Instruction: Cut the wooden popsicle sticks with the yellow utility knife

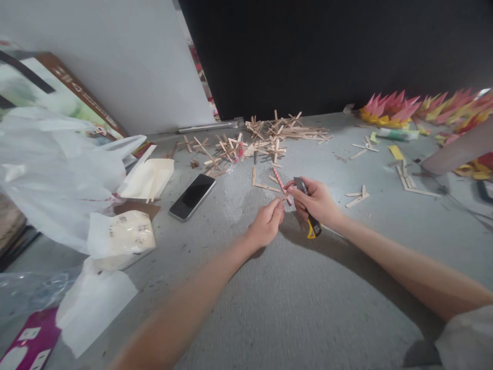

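My left hand [267,222] is closed in a pinch on a small wooden stick, mostly hidden by the fingertips. Close beside it, my right hand [318,202] grips a black-and-yellow utility knife [314,226], its dark end up and its yellow end down. The right thumb and fingertip also meet at the stick's far end. Just behind the fingers a pink-and-white patterned stick-like thing [278,178] lies at a slant. Flat wooden sticks [267,187] lie on the grey table beyond my hands, two of them meeting at a corner.
A heap of crossed wooden sticks [275,134] spreads along the back. To the left are a phone [192,197], a tissue pack [131,232] and a white plastic bag [57,174]. Pink-and-yellow folded paper pieces [391,108] and a glue stick [396,134] sit at the right.
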### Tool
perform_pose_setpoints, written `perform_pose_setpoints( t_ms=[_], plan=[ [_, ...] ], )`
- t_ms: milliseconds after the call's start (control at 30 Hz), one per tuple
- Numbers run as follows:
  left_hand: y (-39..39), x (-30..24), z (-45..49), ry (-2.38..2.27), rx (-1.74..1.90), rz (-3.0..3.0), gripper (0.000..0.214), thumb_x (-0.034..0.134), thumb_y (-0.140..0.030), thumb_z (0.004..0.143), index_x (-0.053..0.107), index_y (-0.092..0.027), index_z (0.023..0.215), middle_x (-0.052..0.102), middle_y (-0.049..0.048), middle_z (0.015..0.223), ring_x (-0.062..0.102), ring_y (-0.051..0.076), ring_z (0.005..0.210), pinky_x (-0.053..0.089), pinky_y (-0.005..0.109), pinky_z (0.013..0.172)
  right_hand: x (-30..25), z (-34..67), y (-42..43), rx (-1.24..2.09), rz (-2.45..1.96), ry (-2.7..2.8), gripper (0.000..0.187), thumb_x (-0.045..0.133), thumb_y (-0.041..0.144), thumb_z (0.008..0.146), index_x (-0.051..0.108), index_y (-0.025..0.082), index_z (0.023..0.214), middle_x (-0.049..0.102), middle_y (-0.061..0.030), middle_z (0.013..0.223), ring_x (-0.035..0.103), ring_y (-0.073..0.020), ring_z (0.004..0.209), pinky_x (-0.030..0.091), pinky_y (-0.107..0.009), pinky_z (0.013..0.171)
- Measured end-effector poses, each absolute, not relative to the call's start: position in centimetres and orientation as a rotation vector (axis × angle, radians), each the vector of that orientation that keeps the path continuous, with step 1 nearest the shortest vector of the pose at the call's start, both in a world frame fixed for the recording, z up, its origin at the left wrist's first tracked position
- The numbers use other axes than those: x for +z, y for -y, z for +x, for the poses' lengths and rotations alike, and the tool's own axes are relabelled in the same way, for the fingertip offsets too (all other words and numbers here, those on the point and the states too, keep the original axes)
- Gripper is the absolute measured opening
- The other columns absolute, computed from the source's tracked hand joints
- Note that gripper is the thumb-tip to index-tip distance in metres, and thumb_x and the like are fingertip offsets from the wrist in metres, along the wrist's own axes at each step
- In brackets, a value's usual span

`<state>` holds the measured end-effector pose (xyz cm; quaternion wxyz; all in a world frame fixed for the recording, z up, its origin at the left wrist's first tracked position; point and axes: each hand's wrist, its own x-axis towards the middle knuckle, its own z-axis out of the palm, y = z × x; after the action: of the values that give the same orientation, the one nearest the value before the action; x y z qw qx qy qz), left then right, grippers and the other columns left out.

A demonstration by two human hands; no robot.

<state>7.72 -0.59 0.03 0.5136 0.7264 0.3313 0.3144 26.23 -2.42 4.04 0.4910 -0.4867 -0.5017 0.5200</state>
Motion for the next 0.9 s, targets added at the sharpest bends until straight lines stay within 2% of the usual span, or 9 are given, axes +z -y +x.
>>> perform_pose_setpoints(
  t_ms=[300, 467, 533, 600, 700, 767, 900],
  plan=[
    [0.7, 0.0, 7.7, -0.733, 0.723, 1.76, 0.049, 0.03, -0.059, 0.111, 0.04, -0.024, 0.08, 0.043, -0.0034, 0.066, 0.041, 0.015, 0.061, 0.036, 0.032, 0.067, 4.2, 26.2, 2.4, 1.252, -1.213, 1.193, 0.052, 0.074, 0.071, 0.088, 0.053, 0.024, 0.088, 0.043, 0.0117, 0.049, 0.039, -0.0072, 0.035, 0.033, -0.022, 0.036],
    [0.6, 0.0, 7.7, -0.829, 0.732, 1.834, 0.049, 0.032, -0.056, 0.111, 0.05, -0.022, 0.082, 0.048, -0.0018, 0.067, 0.047, 0.015, 0.064, 0.04, 0.032, 0.069, 3.9, 26.4, 2.2, 1.211, -1.265, 1.182, 0.052, 0.074, 0.071, 0.087, 0.052, 0.024, 0.084, 0.043, 0.0108, 0.047, 0.04, -0.0081, 0.035, 0.032, -0.023, 0.036],
    [0.6, 0.2, 7.8, -0.857, 0.771, 1.86, 0.045, 0.035, -0.053, 0.111, 0.055, -0.022, 0.086, 0.056, 0.0003, 0.072, 0.053, 0.016, 0.069, 0.043, 0.032, 0.072, 3.9, 26.7, 2.0, 1.204, -1.326, 1.226, 0.05, 0.073, 0.069, 0.089, 0.053, 0.024, 0.082, 0.044, 0.0097, 0.047, 0.041, -0.0087, 0.035, 0.032, -0.023, 0.037],
    [0.6, 0.4, 8.0, -0.879, 0.84, 1.887, 0.037, 0.042, -0.048, 0.11, 0.061, -0.021, 0.093, 0.065, 0.0043, 0.085, 0.06, 0.018, 0.08, 0.047, 0.032, 0.078, 4.0, 27.2, 1.8, 1.187, -1.415, 1.292, 0.047, 0.072, 0.065, 0.091, 0.053, 0.023, 0.08, 0.046, 0.0086, 0.046, 0.041, -0.0092, 0.036, 0.03, -0.023, 0.038],
    [0.4, 0.2, 8.3, -0.898, 0.898, 1.885, 0.02, 0.056, -0.037, 0.105, 0.064, -0.021, 0.113, 0.071, 0.006, 0.099, 0.065, 0.019, 0.091, 0.049, 0.033, 0.084, 4.6, 27.8, 1.5, 1.159, -1.568, 1.405, 0.043, 0.07, 0.058, 0.093, 0.052, 0.024, 0.075, 0.047, 0.0072, 0.043, 0.041, -0.0099, 0.036, 0.029, -0.024, 0.04],
    [0.1, -0.2, 8.4, -0.891, 0.858, 1.854, 0.025, 0.063, -0.029, 0.1, 0.061, -0.022, 0.124, 0.072, 0.0037, 0.095, 0.067, 0.019, 0.088, 0.05, 0.033, 0.086, 5.1, 28.0, 1.4, 1.156, -1.668, 1.493, 0.043, 0.066, 0.054, 0.096, 0.049, 0.024, 0.071, 0.048, 0.0059, 0.042, 0.042, -0.0107, 0.037, 0.031, -0.025, 0.042],
    [-0.2, -1.0, 8.5, -0.915, 0.762, 1.903, 0.037, 0.067, -0.017, 0.093, 0.056, -0.023, 0.129, 0.073, 0.0015, 0.089, 0.069, 0.021, 0.091, 0.05, 0.039, 0.094, 5.3, 28.2, 1.1, 1.08, -1.827, 1.665, 0.037, 0.058, 0.049, 0.099, 0.051, 0.024, 0.073, 0.052, 0.003, 0.046, 0.047, -0.014, 0.043, 0.034, -0.027, 0.049]
  ],
)
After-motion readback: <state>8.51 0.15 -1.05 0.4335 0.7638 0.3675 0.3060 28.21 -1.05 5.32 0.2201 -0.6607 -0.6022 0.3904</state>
